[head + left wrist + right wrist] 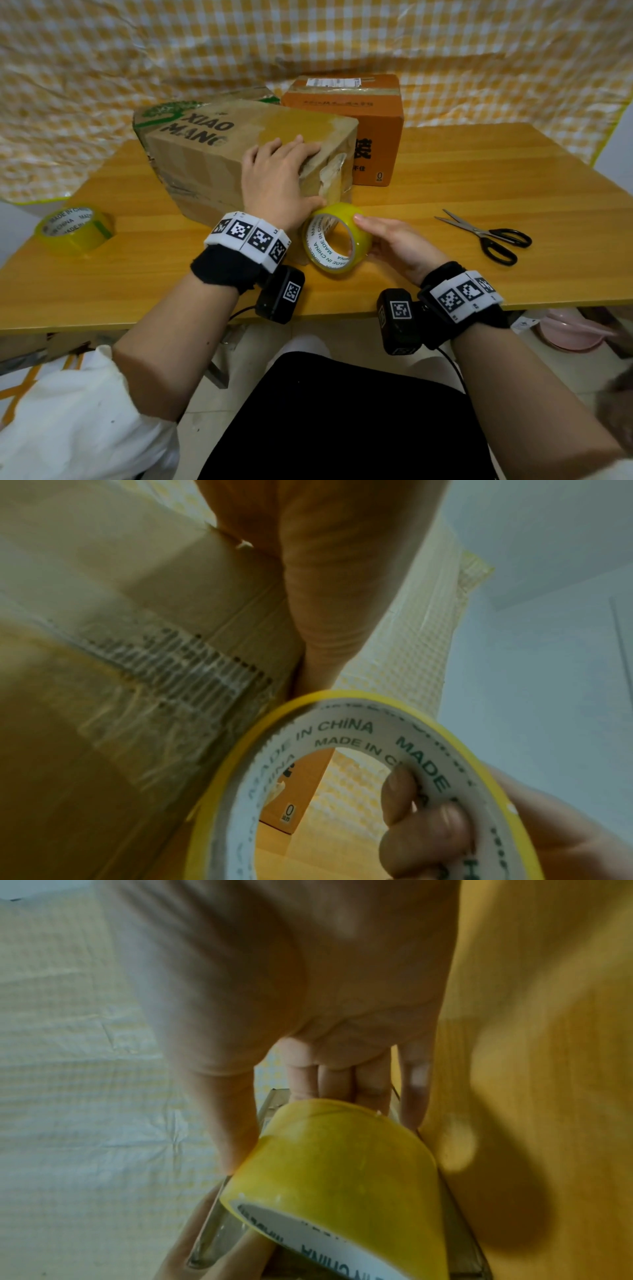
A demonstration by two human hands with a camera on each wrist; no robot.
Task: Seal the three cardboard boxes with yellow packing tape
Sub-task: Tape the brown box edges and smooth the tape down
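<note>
A brown cardboard box (pixel 212 154) printed XIAO MANG lies on the wooden table (pixel 462 171); old tape marks its near right corner. My left hand (pixel 281 171) lies flat over that corner, fingers straight on the top and thumb (pixel 325 588) down the edge. Close to the box's lower corner, my right hand (pixel 394 243) grips a yellow tape roll (pixel 337 240) on edge, thumb on its rim and fingers (pixel 400 791) hooked in the white core. An orange box (pixel 359 116) stands behind. Part of another carton (pixel 246 94) shows behind the brown box.
A second yellow tape roll (pixel 73 233) lies flat at the table's left front. Black-handled scissors (pixel 489 233) lie to the right of my right hand. A yellow checked cloth (pixel 308 41) hangs behind the table. Bare tabletop stretches along the front edge and far right.
</note>
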